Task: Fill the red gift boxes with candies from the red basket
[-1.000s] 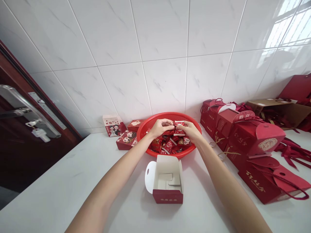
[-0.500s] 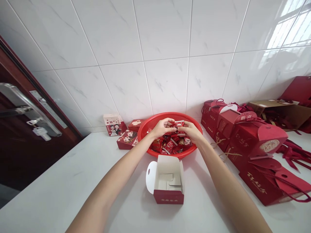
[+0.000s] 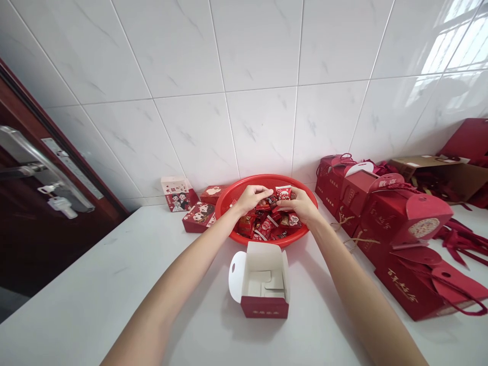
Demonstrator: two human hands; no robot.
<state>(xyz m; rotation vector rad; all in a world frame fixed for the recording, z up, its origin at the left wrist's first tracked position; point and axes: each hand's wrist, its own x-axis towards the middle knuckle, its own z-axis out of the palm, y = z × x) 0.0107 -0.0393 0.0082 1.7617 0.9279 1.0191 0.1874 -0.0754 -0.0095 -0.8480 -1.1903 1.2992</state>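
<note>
red candy packet (image 3: 283, 194) (white lettering, no less) pinched in the right hand's (image 3: 303, 206) fingers

Worn on the head, above the white countertop (image 3: 114, 284); facing forward and steeply down, toward the marbled wall tiles (image 3: 259, 46). Near enough to take in the left hand (image 3: 250, 199) and right hand (image 3: 304, 206) mid-view, with both forearms entering from the bottom edge. Wide enough to reach from the dark wooden door (image 3: 38, 218) at left to the cardboard box (image 3: 455, 178) at right.
</note>
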